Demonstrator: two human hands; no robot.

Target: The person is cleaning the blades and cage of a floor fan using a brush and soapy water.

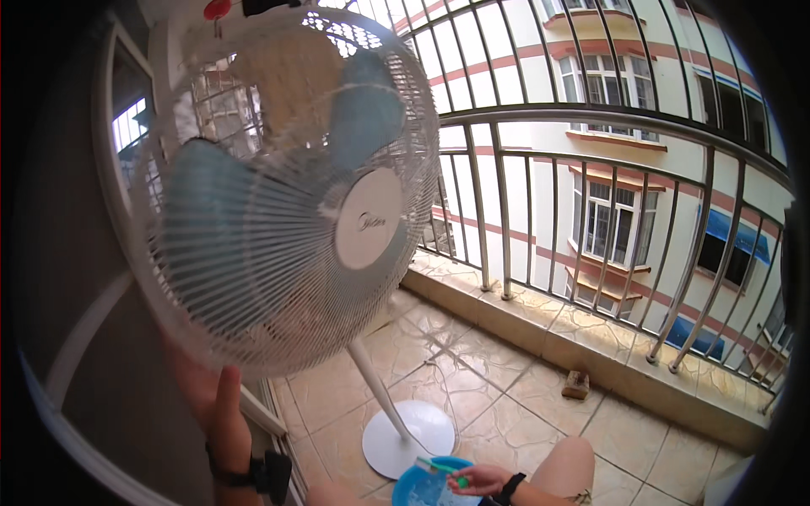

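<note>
A white standing fan (369, 219) with pale blue blades fills the left and middle of the view, its wire guard tilted. My left hand (211, 392) is at the guard's lower left rim, thumb in front and the other fingers mostly hidden behind; it grips the rim. My right hand (479, 480) is closed around a slim green toothbrush (440, 466), held over a blue basin (403, 489) at the bottom of the view. Whitish water or suds show in the basin. The fan's round white base (422, 430) stands on the tiles just behind it.
A metal railing (607, 118) on a tiled ledge (540, 333) runs along the right, with a building beyond. A small brown block (576, 384) lies on the tiled floor (498, 371). A door frame (126, 169) is on the left. My bare knee (567, 464) is at the lower right.
</note>
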